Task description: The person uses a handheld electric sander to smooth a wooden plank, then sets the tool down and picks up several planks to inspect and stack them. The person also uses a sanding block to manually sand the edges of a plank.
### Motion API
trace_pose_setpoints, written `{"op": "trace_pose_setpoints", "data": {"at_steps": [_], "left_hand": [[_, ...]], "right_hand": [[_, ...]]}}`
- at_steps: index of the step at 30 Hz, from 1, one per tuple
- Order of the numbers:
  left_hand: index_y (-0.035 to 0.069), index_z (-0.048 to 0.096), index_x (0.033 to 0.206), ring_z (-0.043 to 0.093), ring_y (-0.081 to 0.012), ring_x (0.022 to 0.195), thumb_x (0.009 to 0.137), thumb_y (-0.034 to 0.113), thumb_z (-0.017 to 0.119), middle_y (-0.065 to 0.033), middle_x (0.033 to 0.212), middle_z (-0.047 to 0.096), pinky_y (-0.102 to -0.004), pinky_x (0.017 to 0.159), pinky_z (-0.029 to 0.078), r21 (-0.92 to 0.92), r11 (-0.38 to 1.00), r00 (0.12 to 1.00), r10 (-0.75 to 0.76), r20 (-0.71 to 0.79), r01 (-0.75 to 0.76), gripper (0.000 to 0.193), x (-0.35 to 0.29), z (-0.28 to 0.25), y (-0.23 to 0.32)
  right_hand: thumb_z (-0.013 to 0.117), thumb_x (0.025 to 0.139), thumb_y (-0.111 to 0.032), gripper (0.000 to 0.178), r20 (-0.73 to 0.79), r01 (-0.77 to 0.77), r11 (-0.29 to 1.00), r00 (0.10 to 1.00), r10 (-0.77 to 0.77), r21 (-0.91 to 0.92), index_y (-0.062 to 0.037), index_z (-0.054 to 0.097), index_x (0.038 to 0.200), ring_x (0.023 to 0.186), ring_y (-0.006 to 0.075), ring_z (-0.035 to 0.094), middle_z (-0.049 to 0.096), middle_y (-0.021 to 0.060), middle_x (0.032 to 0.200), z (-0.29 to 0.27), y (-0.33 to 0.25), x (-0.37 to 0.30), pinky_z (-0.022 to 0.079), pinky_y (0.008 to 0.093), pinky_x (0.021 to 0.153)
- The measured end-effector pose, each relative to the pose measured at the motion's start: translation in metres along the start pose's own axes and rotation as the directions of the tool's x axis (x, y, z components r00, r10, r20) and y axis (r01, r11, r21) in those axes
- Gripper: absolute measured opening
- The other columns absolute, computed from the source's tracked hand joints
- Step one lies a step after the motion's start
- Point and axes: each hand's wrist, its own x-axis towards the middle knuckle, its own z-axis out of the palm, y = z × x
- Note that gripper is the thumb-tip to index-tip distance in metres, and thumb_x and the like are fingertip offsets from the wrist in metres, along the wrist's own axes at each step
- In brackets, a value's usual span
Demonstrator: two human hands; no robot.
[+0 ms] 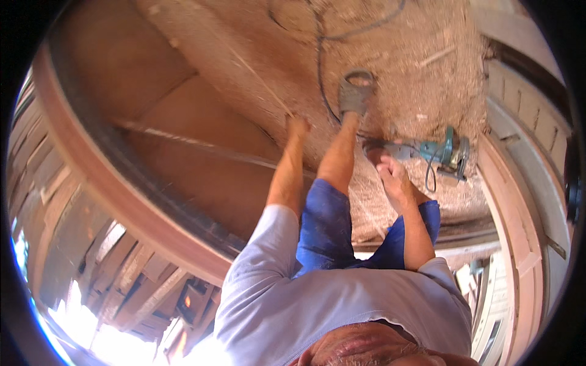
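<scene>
My left hand [298, 126] is low over the sawdust-covered floor, beside a large brown board [201, 116]. Its fingers look closed at the near end of a thin pale strip [256, 72], which runs away to the upper left; whether it is wood or cord I cannot make out. My right hand [395, 178] hangs in front of my right leg, its fingers blurred, and nothing shows clearly in it. Just beyond it, to the right, a green power tool [448, 152] with a metal base lies on the sawdust.
A dark cable [320, 67] winds over the floor near my sandal [356, 96]. Another pale strip [201, 145] crosses the brown board. Long curved-looking timber pieces [519, 244] stand at right. A reddish beam [116, 201] borders the left, with stacked planks [79, 226] past it.
</scene>
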Motion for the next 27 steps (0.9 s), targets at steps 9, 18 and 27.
{"op": "trace_pose_setpoints", "data": {"at_steps": [9, 18, 27], "left_hand": [[-0.003, 0.056, 0.127, 0.059, -0.0541, 0.117, 0.090, 0.030, 0.054, -0.0358, 0.117, 0.065, -0.0541, 0.101, 0.047, -0.066, 0.970, 0.972, -0.231, 0.040, 0.233, 0.050, -0.281, -0.170, 0.104], [0.000, 0.064, 0.117, 0.065, -0.0440, 0.115, 0.080, 0.031, 0.063, -0.0294, 0.117, 0.069, -0.0495, 0.099, 0.051, -0.215, 0.954, 0.975, -0.222, -0.024, 0.211, 0.048, -0.378, -0.305, 0.144], [-0.001, 0.067, 0.099, 0.070, -0.0414, 0.100, 0.080, 0.029, 0.064, -0.0263, 0.099, 0.072, -0.0493, 0.088, 0.053, -0.412, 0.910, 0.994, 0.002, -0.114, -0.049, 0.035, -0.523, -0.297, 0.087]], "right_hand": [[0.065, 0.099, -0.025, 0.022, -0.024, -0.205, 0.912, 0.973, 0.228, 0.355, -0.0041, 0.062, 0.106, 0.071, 0.0120, 0.066, 0.069, 0.0046, 0.086, -0.031, -0.055, -0.133, 0.052, 0.0256, 0.057], [0.064, 0.095, -0.022, 0.018, -0.138, -0.072, 0.986, 0.989, 0.052, -0.147, -0.0054, 0.066, 0.100, 0.065, 0.0140, 0.067, 0.071, 0.0065, 0.084, -0.098, -0.201, -0.201, 0.050, 0.0256, 0.053], [0.063, 0.094, -0.021, 0.017, 0.024, 0.097, 0.992, 0.995, -0.095, -0.085, -0.0056, 0.064, 0.087, 0.053, 0.0121, 0.057, 0.061, 0.0032, 0.067, -0.084, -0.218, -0.254, 0.041, 0.0278, 0.044]]}}
